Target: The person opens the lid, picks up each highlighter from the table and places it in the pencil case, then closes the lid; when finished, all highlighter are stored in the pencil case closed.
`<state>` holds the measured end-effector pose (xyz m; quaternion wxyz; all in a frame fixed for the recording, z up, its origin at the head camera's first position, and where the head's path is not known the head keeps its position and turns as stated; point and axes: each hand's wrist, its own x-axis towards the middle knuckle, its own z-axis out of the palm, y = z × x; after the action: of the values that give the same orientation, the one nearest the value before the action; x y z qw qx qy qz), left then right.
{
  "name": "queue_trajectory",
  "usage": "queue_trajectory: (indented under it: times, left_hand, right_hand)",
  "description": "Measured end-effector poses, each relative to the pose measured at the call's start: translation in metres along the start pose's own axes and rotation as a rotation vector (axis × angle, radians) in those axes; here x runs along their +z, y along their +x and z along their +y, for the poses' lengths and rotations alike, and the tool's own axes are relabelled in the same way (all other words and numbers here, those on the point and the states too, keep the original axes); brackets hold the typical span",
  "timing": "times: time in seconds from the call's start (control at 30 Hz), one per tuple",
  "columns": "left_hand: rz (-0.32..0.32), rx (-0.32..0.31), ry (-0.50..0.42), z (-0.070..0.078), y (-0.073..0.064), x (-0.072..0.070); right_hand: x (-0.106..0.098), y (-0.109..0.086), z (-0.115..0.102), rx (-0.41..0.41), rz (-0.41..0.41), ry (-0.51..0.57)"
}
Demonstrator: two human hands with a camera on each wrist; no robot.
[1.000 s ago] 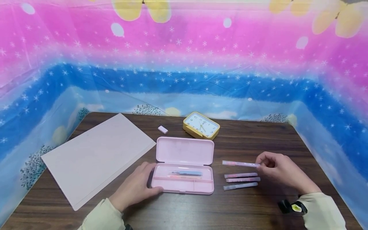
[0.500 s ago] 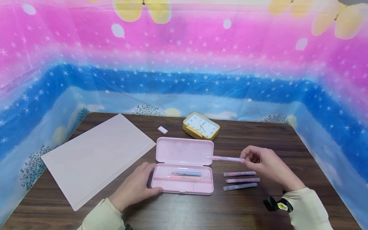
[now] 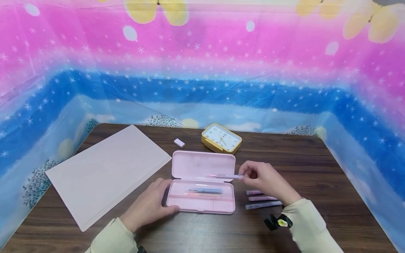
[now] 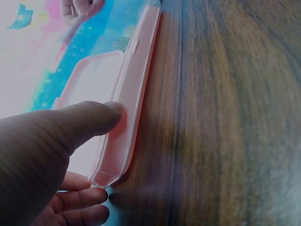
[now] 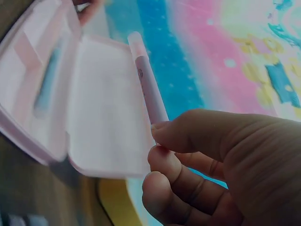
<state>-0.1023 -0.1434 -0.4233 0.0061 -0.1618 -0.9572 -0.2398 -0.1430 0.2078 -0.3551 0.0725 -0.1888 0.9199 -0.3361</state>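
Pen (image 3: 225,176) pinched by one end between the right hand's (image 3: 262,178) thumb and fingers, level with the open lid (image 3: 202,165) of the pencil case (image 3: 193,203).
Probably light and stiff, its smooth barrel could twist in so narrow a pinch; a hold nearer the middle should steady it. The left hand (image 3: 155,202) grips the case's left end, thumb against the front wall; the thin plastic likely needs only gentle pressure.

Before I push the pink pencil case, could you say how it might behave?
The pink pencil case seems stiff: its walls look moulded. It may slide rather than tip, lying flat on the table. The pens inside could roll, having spare room around them.
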Motion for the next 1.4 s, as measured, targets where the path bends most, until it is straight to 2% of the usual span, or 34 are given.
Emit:
queue_trajectory:
  times: [0.13, 0.3, 0.4, 0.57, 1.1, 1.4]
  left_hand:
    - [0.0, -0.005, -0.003, 0.0, 0.001, 0.0]
    - [-0.007, -0.005, -0.005, -0.001, 0.001, 0.001]
    - [-0.011, -0.013, -0.01, -0.001, 0.001, 0.001]
    - [-0.013, -0.016, -0.009, 0.0, 0.0, 0.0]
    - [-0.023, -0.022, -0.002, 0.0, 0.0, 0.002]
    - [-0.018, -0.003, 0.0, 0.0, 0.001, -0.001]
  right_hand:
    - [0.019, 0.01, -0.001, -0.017, -0.017, 0.005]
    - [0.04, 0.017, 0.0, 0.007, -0.063, -0.019]
    - [0.047, 0.019, 0.0, 0.031, -0.091, -0.021]
    - [0.055, 0.021, 0.0, 0.025, -0.112, -0.015]
    - [0.056, 0.017, -0.002, 0.025, -0.086, 0.036]
    - [0.046, 0.015, -0.003, 0.021, -0.028, 0.003]
